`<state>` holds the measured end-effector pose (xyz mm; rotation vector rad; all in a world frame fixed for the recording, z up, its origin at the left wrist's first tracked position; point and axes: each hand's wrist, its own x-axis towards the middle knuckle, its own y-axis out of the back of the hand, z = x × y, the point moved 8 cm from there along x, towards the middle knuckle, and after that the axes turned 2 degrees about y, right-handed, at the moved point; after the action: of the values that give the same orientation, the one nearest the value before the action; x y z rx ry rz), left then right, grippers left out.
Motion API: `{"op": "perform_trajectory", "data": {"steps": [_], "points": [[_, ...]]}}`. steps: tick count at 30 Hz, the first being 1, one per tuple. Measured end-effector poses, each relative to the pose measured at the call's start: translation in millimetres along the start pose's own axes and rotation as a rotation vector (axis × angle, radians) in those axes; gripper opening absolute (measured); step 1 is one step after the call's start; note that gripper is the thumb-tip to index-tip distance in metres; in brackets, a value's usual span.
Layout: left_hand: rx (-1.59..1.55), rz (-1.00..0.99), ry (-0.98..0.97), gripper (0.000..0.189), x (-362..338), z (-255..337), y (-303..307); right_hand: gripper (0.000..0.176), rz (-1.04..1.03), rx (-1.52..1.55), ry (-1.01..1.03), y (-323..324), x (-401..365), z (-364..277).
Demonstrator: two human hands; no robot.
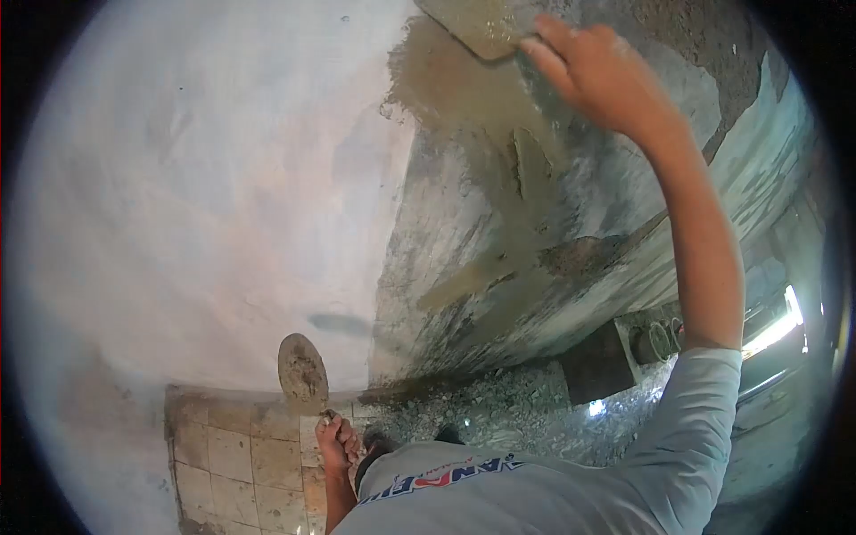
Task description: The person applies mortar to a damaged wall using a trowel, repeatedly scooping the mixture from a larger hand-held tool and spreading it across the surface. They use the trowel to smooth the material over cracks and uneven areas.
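Observation:
My right hand (599, 76) is raised high on the wall, fingers closed on a plastering trowel (477, 27). Its flat, mortar-coated blade lies against or very near the wall; the handle is mostly hidden by my fingers. Below and around the blade, a wet grey-brown smear of mortar (464, 89) covers part of the rough wall. Low at my waist, my left hand (337, 439) grips the handle of a rounded trowel (303, 367), its oval blade pointing up and stained with mortar.
Smooth white wall (241, 178) fills the left side, meeting the bare grey wall (455, 196) along a vertical edge. Square tiles (232, 455) lie at lower left. Rubble (508, 415) covers the floor along the wall's foot, with a dark board (599, 366) at right.

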<state>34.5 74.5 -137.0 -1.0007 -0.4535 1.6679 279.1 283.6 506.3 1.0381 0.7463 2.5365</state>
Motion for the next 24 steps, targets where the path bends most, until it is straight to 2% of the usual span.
{"op": "perform_trajectory", "data": {"steps": [2, 5, 8, 11, 14, 16, 18, 20, 21, 23, 24], "points": [[0.004, 0.005, -0.024, 0.029, -3, 2, 3, 0.025, -0.03, -0.048, -0.061, -22, -7, -13], [-0.015, 0.016, -0.043, 0.03, -1, -1, 5, 0.021, -0.273, -0.068, -0.083, -63, -42, -41], [-0.011, 0.008, -0.051, 0.03, -3, 1, 11, 0.019, -0.459, -0.007, -0.005, -78, -83, -52], [0.018, 0.027, -0.08, 0.03, -9, 18, 12, 0.021, -0.494, -0.092, 0.077, -66, -94, -54], [0.02, 0.016, -0.096, 0.028, -9, 23, 14, 0.021, -0.118, -0.108, -0.03, -18, -52, -26], [0.032, 0.011, -0.064, 0.028, -2, 19, 20, 0.023, 0.057, -0.085, -0.039, 1, -24, -1], [0.083, 0.009, -0.065, 0.029, 2, 15, 23, 0.022, 0.132, -0.193, 0.115, -4, -14, -10], [0.094, 0.015, -0.062, 0.031, 7, 13, 17, 0.021, 0.003, -0.316, 0.208, -31, -13, -34], [0.081, 0.025, -0.053, 0.031, 7, 12, 11, 0.02, -0.167, -0.381, 0.22, -56, -25, -53], [0.051, 0.025, -0.013, 0.032, 3, 4, 2, 0.019, -0.36, -0.161, 0.004, -70, -51, -75], [0.041, 0.012, 0.013, 0.031, 2, 2, -1, 0.02, -0.387, -0.136, 0.068, -72, -61, -77]]}}
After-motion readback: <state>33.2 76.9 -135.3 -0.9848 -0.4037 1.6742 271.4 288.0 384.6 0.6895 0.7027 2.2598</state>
